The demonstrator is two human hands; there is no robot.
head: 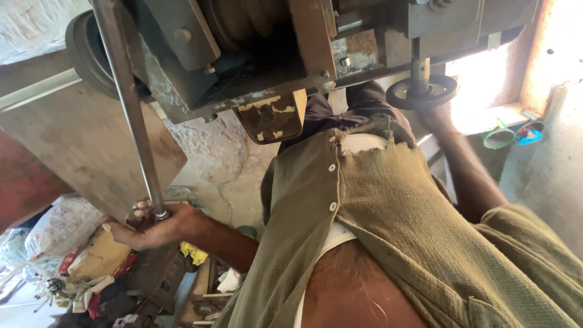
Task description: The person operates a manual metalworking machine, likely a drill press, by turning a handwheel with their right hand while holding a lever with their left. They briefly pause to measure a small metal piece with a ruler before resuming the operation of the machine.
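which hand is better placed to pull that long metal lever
Left. The left hand wraps the metal lever at its lower end; the right hand is away at the black handwheel.

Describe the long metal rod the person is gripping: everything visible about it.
The metal rod is a long, straight, round bar of dull grey steel, smooth with a faint sheen. It slants from the top edge of the view, where it passes in front of the machine body, to a small ringed collar at its lower end. There the left hand closes around it, fingers wrapped about the tip. Its upper attachment is out of view.
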